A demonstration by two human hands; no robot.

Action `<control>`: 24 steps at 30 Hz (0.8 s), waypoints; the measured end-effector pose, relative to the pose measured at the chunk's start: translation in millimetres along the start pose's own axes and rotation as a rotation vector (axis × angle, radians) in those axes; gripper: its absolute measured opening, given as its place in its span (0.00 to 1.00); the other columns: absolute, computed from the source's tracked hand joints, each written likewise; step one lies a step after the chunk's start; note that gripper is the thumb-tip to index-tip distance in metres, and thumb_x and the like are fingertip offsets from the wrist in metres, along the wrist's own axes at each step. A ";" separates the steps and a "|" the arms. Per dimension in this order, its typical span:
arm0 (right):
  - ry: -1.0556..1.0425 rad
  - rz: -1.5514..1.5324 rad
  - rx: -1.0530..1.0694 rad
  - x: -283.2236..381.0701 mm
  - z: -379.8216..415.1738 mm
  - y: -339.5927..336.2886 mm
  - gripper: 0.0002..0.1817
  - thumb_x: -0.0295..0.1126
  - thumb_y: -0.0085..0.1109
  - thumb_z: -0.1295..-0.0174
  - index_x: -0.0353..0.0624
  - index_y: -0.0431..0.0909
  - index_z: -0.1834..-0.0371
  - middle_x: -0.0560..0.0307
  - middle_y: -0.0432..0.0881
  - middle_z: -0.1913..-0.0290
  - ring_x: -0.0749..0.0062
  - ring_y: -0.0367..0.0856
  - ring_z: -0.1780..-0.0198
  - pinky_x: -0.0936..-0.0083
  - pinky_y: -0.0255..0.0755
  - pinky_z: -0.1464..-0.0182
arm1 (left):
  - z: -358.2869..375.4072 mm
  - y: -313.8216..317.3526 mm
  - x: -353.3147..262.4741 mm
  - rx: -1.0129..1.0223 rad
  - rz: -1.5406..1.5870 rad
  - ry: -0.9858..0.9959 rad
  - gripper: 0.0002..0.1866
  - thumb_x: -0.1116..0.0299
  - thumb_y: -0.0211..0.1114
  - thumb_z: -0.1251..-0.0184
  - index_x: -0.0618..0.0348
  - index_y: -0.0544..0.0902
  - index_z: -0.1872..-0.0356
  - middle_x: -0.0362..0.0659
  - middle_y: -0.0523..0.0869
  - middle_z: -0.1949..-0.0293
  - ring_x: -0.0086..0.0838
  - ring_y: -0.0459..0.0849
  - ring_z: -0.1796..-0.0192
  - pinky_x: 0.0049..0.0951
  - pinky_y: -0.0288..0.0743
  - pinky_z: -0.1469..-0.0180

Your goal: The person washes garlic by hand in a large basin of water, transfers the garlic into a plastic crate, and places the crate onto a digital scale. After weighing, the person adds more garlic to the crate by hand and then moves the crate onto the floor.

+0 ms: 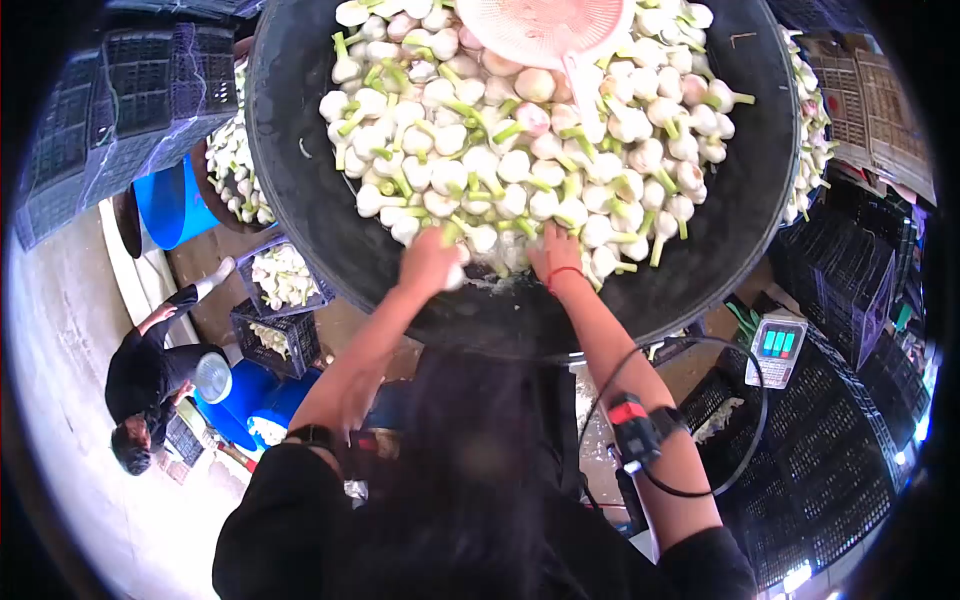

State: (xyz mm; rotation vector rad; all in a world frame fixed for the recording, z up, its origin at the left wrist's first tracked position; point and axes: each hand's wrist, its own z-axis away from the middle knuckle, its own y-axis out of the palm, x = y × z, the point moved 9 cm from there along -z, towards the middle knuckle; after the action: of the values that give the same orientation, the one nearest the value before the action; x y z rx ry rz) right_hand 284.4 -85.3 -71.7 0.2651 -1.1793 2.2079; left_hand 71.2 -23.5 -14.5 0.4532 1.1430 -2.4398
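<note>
A wide black tub (290,130) holds a heap of white garlic bulbs (515,165) with short green stems. Both my hands are at the near edge of this heap. My left hand (430,262) is closed around a garlic bulb, its green stem showing by the fingertips. To its right, my right hand (555,255), with a red band at the wrist, touches the bulbs. Its fingers are slightly apart, and their tips are partly hidden among the garlic. On top of the heap, at the far side, lies a pink plastic strainer (540,25) with its handle pointing toward me.
On the left, a person in dark clothes (150,370) sits near blue barrels (235,405) and black crates (275,340) of garlic. Stacked crates (130,110) stand at upper left. A digital scale (777,350) and more dark crates (840,265) are on the right.
</note>
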 end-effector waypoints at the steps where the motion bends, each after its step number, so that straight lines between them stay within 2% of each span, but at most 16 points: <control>1: 0.086 0.078 -0.050 -4.4 -8.3 7.7 0.27 0.43 0.59 0.51 0.37 0.68 0.51 0.43 0.76 0.55 0.51 0.74 0.52 0.62 0.69 0.49 | -17.4 -23.4 16.6 -0.105 -0.002 -0.080 0.19 0.62 0.59 0.48 0.55 0.77 0.54 0.54 0.79 0.59 0.46 0.78 0.57 0.39 0.70 0.54; 3: 0.183 0.168 -0.085 -7.8 -16.2 11.7 0.32 0.44 0.60 0.53 0.33 0.65 0.48 0.40 0.76 0.56 0.50 0.76 0.54 0.64 0.68 0.48 | -57.2 -29.3 16.3 -0.039 -0.017 -0.004 0.21 0.64 0.60 0.49 0.58 0.75 0.51 0.55 0.75 0.51 0.46 0.77 0.54 0.38 0.70 0.53; 5: 0.251 0.064 0.035 -15.2 -14.1 20.4 0.29 0.44 0.62 0.55 0.39 0.68 0.51 0.43 0.75 0.53 0.49 0.74 0.53 0.63 0.69 0.50 | -73.5 8.8 30.6 0.177 -0.031 -0.136 0.27 0.63 0.61 0.50 0.61 0.71 0.46 0.56 0.70 0.45 0.45 0.73 0.47 0.35 0.67 0.47; 7: 0.315 -0.042 0.034 -25.4 -4.5 26.3 0.26 0.44 0.58 0.53 0.37 0.72 0.55 0.42 0.78 0.56 0.48 0.76 0.56 0.65 0.70 0.53 | -71.8 18.4 35.0 -0.059 0.037 -0.029 0.32 0.64 0.63 0.51 0.61 0.68 0.42 0.55 0.70 0.44 0.44 0.70 0.42 0.34 0.63 0.41; 8: 0.275 -0.270 0.118 -24.0 3.4 36.0 0.23 0.44 0.56 0.52 0.36 0.74 0.59 0.41 0.79 0.59 0.49 0.76 0.57 0.66 0.70 0.55 | -68.1 34.7 48.2 0.097 0.322 -0.166 0.32 0.63 0.66 0.52 0.59 0.69 0.43 0.54 0.59 0.38 0.45 0.58 0.35 0.33 0.55 0.35; 9: 0.232 -0.494 0.200 -20.9 10.8 44.7 0.22 0.44 0.54 0.50 0.34 0.75 0.62 0.41 0.80 0.62 0.50 0.77 0.58 0.67 0.69 0.56 | -75.5 44.0 57.0 0.069 0.377 -0.128 0.31 0.65 0.67 0.53 0.62 0.70 0.44 0.54 0.68 0.42 0.41 0.68 0.40 0.32 0.63 0.40; 11: 0.309 -0.714 0.170 -12.1 25.8 28.9 0.20 0.43 0.49 0.47 0.32 0.77 0.69 0.42 0.80 0.67 0.55 0.77 0.59 0.68 0.68 0.56 | -87.9 57.7 38.3 0.372 0.853 -0.231 0.31 0.70 0.66 0.52 0.66 0.68 0.44 0.51 0.78 0.52 0.33 0.78 0.53 0.30 0.72 0.51; 12: 0.313 -0.749 0.202 -5.9 30.1 14.9 0.19 0.40 0.50 0.47 0.33 0.75 0.64 0.44 0.79 0.64 0.58 0.77 0.58 0.70 0.68 0.54 | -91.4 63.2 36.6 0.376 0.869 -0.239 0.31 0.70 0.66 0.52 0.66 0.68 0.44 0.51 0.78 0.52 0.33 0.78 0.53 0.30 0.72 0.51; 15: 0.095 -0.548 -0.082 34.7 1.1 -43.1 0.20 0.39 0.51 0.48 0.35 0.73 0.57 0.42 0.78 0.58 0.55 0.77 0.55 0.70 0.67 0.51 | -93.2 74.0 52.8 0.347 0.623 -0.387 0.24 0.73 0.64 0.50 0.65 0.71 0.49 0.46 0.81 0.61 0.31 0.81 0.64 0.28 0.76 0.62; 17: 0.050 -0.498 -0.060 73.0 -34.4 -67.6 0.24 0.40 0.54 0.49 0.37 0.71 0.52 0.41 0.76 0.52 0.51 0.75 0.52 0.67 0.67 0.49 | -92.6 55.0 34.6 0.283 0.661 -0.127 0.19 0.76 0.61 0.48 0.64 0.74 0.52 0.45 0.82 0.64 0.31 0.82 0.67 0.29 0.76 0.66; 19: 0.222 -0.121 0.193 58.3 -91.0 -21.5 0.30 0.44 0.57 0.50 0.39 0.68 0.45 0.39 0.75 0.49 0.48 0.73 0.48 0.64 0.66 0.46 | -71.7 55.5 49.7 0.270 1.147 -0.283 0.21 0.76 0.60 0.47 0.63 0.72 0.49 0.45 0.81 0.63 0.31 0.82 0.64 0.30 0.77 0.65; 20: 0.049 -0.209 0.244 14.1 -139.8 47.4 0.37 0.48 0.58 0.50 0.38 0.62 0.39 0.37 0.72 0.46 0.48 0.72 0.46 0.63 0.64 0.43 | -59.0 45.2 54.9 0.167 1.404 -0.339 0.22 0.77 0.59 0.47 0.60 0.71 0.48 0.46 0.80 0.60 0.31 0.81 0.62 0.30 0.78 0.65; 21: -0.034 0.221 0.375 43.5 -148.4 42.4 0.42 0.52 0.57 0.50 0.37 0.57 0.36 0.36 0.69 0.43 0.49 0.69 0.42 0.63 0.62 0.41 | -50.9 35.3 58.6 0.121 1.423 -0.382 0.23 0.76 0.59 0.46 0.59 0.70 0.47 0.46 0.79 0.58 0.31 0.81 0.60 0.29 0.79 0.63; 22: 0.110 0.082 0.396 66.2 -149.0 28.6 0.44 0.56 0.54 0.50 0.35 0.57 0.36 0.34 0.68 0.43 0.49 0.67 0.40 0.64 0.61 0.40 | -54.0 36.4 62.1 0.114 1.516 -0.389 0.22 0.74 0.59 0.45 0.58 0.69 0.46 0.46 0.80 0.60 0.32 0.82 0.62 0.30 0.80 0.63; 23: -0.166 0.394 0.529 -29.0 -213.2 137.8 0.42 0.58 0.53 0.50 0.33 0.63 0.40 0.34 0.69 0.44 0.53 0.66 0.39 0.66 0.60 0.39 | -49.9 46.4 53.3 0.306 1.646 -0.555 0.21 0.70 0.60 0.45 0.58 0.70 0.48 0.47 0.81 0.62 0.34 0.83 0.64 0.34 0.81 0.65; 24: -0.117 0.213 0.579 -27.0 -219.9 135.8 0.39 0.57 0.52 0.48 0.32 0.67 0.44 0.37 0.71 0.44 0.56 0.68 0.40 0.67 0.61 0.40 | -50.1 59.2 50.8 0.349 1.734 -0.715 0.19 0.65 0.61 0.45 0.59 0.72 0.51 0.48 0.81 0.64 0.35 0.83 0.66 0.37 0.82 0.66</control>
State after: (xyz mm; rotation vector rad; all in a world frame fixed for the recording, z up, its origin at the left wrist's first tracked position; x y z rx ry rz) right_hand 247.3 24.3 -304.4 0.5286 -0.6154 2.7207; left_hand 62.1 -30.1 -106.5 0.3363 -0.1593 -0.9755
